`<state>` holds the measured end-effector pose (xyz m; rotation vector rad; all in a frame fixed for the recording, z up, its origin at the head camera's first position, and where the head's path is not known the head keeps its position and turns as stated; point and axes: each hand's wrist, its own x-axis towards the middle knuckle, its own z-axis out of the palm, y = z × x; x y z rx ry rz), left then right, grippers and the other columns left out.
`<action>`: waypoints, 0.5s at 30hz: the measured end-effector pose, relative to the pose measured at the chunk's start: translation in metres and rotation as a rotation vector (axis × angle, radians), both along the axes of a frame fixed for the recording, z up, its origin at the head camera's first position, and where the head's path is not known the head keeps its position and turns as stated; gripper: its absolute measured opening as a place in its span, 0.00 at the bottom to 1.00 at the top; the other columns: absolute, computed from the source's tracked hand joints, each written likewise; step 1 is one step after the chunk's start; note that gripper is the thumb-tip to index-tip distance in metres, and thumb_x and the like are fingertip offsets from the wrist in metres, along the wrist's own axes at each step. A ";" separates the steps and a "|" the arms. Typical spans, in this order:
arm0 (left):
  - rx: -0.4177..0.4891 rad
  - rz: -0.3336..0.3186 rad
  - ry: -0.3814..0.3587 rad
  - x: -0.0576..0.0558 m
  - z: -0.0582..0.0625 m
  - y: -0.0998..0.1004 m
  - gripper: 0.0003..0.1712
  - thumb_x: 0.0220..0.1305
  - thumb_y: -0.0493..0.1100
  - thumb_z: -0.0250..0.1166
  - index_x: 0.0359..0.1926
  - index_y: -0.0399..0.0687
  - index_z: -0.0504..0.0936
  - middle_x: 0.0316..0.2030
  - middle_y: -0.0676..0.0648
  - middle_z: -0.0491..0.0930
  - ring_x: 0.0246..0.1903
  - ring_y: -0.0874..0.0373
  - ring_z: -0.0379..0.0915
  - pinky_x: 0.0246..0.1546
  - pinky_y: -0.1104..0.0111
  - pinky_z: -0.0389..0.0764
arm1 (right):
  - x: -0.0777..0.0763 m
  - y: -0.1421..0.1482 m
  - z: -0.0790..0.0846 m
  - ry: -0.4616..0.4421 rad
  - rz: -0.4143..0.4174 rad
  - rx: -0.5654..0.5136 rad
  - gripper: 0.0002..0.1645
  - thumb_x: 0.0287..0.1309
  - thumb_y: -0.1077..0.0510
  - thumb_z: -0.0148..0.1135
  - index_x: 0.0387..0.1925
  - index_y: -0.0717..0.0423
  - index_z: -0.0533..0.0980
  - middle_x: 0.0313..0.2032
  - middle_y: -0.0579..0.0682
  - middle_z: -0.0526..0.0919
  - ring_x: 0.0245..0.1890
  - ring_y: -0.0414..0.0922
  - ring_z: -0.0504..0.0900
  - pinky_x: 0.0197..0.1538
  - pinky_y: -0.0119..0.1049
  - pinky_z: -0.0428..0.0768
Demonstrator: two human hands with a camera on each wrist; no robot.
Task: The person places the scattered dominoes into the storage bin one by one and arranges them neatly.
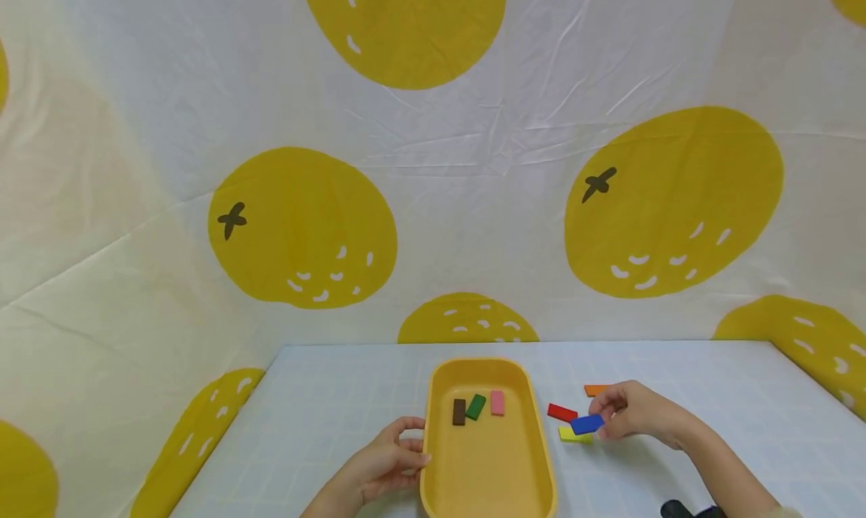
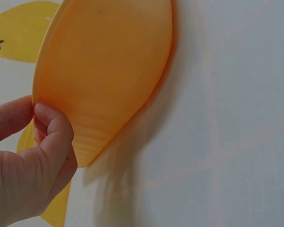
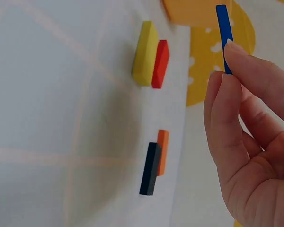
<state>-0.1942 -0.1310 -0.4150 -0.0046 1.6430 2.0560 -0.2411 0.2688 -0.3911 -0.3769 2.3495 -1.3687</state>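
My left hand [image 1: 389, 461] grips the left rim of a deep yellow plastic tray [image 1: 489, 469], thumb and fingers pinching its edge in the left wrist view. Inside the tray, toward its far end, lie a brown block [image 1: 459, 412], a green block [image 1: 476, 407] and a pink block [image 1: 497, 403]. To the right of the tray, my right hand [image 1: 636, 413] pinches a flat blue block [image 1: 587, 425] between thumb and fingertips, raised above the table. Near it lie a red block [image 1: 562, 413], a yellow block [image 1: 575, 435] and an orange block [image 1: 597, 390].
A black block [image 3: 150, 169] lies beside the orange one in the right wrist view. The table [image 1: 338, 398] has a pale grid cloth. Behind it hangs a white sheet [image 1: 473, 225] with large yellow fruit shapes. A dark object [image 1: 683, 510] shows at the bottom edge, near the right forearm.
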 end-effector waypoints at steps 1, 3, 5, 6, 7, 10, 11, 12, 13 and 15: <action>0.001 -0.001 0.000 0.000 0.000 0.000 0.30 0.56 0.23 0.57 0.59 0.37 0.59 0.38 0.42 0.75 0.34 0.55 0.72 0.31 0.69 0.74 | -0.001 -0.002 0.003 0.004 0.004 -0.005 0.17 0.43 0.65 0.70 0.37 0.66 0.75 0.24 0.49 0.72 0.29 0.45 0.72 0.32 0.34 0.75; 0.001 -0.002 0.000 0.001 0.001 0.000 0.30 0.56 0.23 0.57 0.59 0.37 0.58 0.38 0.42 0.75 0.34 0.55 0.72 0.31 0.69 0.74 | -0.004 -0.008 0.008 0.013 0.007 -0.003 0.17 0.43 0.65 0.71 0.37 0.66 0.75 0.25 0.49 0.72 0.29 0.45 0.72 0.33 0.35 0.76; 0.000 -0.002 -0.001 0.001 0.002 -0.001 0.29 0.57 0.24 0.57 0.58 0.38 0.58 0.38 0.42 0.75 0.33 0.56 0.73 0.31 0.69 0.74 | -0.006 -0.015 0.013 0.033 0.008 0.003 0.17 0.43 0.65 0.71 0.36 0.65 0.76 0.25 0.50 0.72 0.30 0.46 0.72 0.34 0.36 0.76; 0.000 -0.003 -0.002 0.001 0.002 -0.001 0.30 0.57 0.24 0.57 0.58 0.38 0.58 0.38 0.42 0.76 0.33 0.56 0.73 0.31 0.69 0.74 | -0.007 -0.018 0.015 0.041 0.005 0.008 0.17 0.43 0.64 0.71 0.36 0.65 0.76 0.25 0.50 0.72 0.30 0.46 0.72 0.35 0.37 0.76; -0.002 -0.002 -0.004 0.001 0.002 -0.001 0.30 0.57 0.24 0.57 0.59 0.38 0.58 0.38 0.42 0.76 0.33 0.56 0.73 0.31 0.69 0.75 | -0.009 -0.022 0.017 0.047 -0.002 0.014 0.17 0.43 0.64 0.71 0.37 0.65 0.76 0.26 0.50 0.73 0.31 0.46 0.72 0.35 0.37 0.77; -0.001 -0.005 -0.002 0.000 0.002 -0.001 0.30 0.57 0.24 0.57 0.59 0.38 0.58 0.38 0.42 0.76 0.33 0.56 0.73 0.31 0.69 0.75 | -0.012 -0.034 0.021 0.055 -0.045 0.035 0.18 0.42 0.62 0.73 0.37 0.63 0.77 0.27 0.52 0.74 0.31 0.46 0.73 0.38 0.38 0.79; -0.001 -0.006 0.000 0.000 0.001 -0.001 0.30 0.56 0.24 0.57 0.59 0.38 0.58 0.38 0.42 0.76 0.33 0.56 0.73 0.31 0.69 0.75 | -0.013 -0.038 0.022 0.055 -0.060 0.038 0.18 0.42 0.62 0.73 0.37 0.63 0.77 0.27 0.52 0.74 0.31 0.47 0.74 0.39 0.39 0.79; 0.002 -0.008 0.001 0.000 0.001 -0.001 0.30 0.56 0.24 0.57 0.59 0.37 0.58 0.38 0.42 0.76 0.33 0.56 0.73 0.31 0.69 0.75 | -0.014 -0.042 0.022 0.054 -0.072 0.045 0.18 0.41 0.62 0.73 0.37 0.63 0.77 0.27 0.52 0.75 0.30 0.47 0.75 0.40 0.39 0.80; 0.003 -0.010 0.002 -0.001 0.000 -0.001 0.30 0.56 0.24 0.57 0.59 0.37 0.58 0.38 0.42 0.76 0.33 0.56 0.73 0.31 0.69 0.75 | -0.015 -0.046 0.022 0.053 -0.081 0.050 0.18 0.41 0.62 0.74 0.37 0.62 0.77 0.27 0.53 0.75 0.30 0.47 0.76 0.40 0.39 0.80; 0.004 -0.010 0.003 0.000 0.000 -0.001 0.29 0.56 0.24 0.57 0.58 0.38 0.59 0.38 0.42 0.76 0.33 0.56 0.73 0.32 0.69 0.75 | -0.017 -0.054 0.024 0.049 -0.097 0.051 0.18 0.40 0.63 0.74 0.36 0.62 0.77 0.27 0.53 0.76 0.29 0.47 0.77 0.40 0.40 0.80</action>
